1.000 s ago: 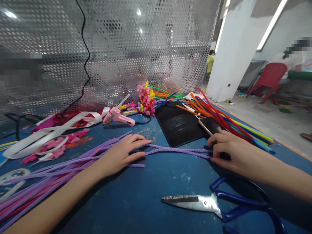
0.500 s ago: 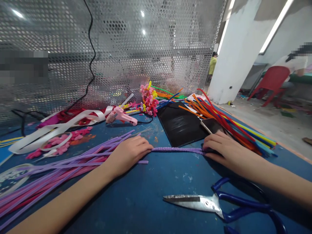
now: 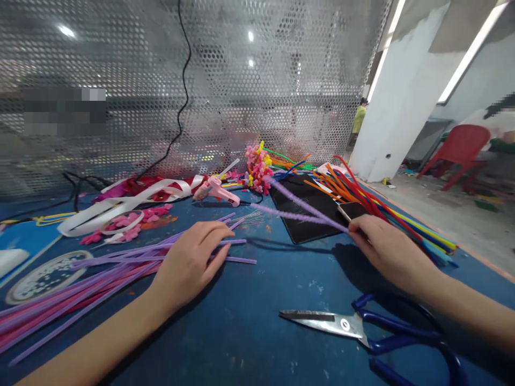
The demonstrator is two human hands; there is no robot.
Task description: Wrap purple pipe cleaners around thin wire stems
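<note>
My right hand (image 3: 388, 249) pinches two purple pipe cleaners (image 3: 300, 210) by one end and holds them lifted off the blue table (image 3: 257, 300), their free ends pointing away to the left. My left hand (image 3: 191, 260) rests with fingers stretched flat on a loose pile of purple and pink pipe cleaners (image 3: 92, 279) that fans out to the left.
Blue-handled scissors (image 3: 362, 329) lie near my right forearm. Behind are a black pad (image 3: 308, 206), a phone (image 3: 352, 210), a bundle of coloured pipe cleaners (image 3: 386, 209), a pink glue gun (image 3: 219, 191), pink flower pieces (image 3: 257, 169), white ribbon (image 3: 120, 201) and a perforated metal screen (image 3: 201, 86).
My right hand has lifted the purple pipe cleaners off the table and swung them up. My left hand let go of their other end and moved back onto the pile.
</note>
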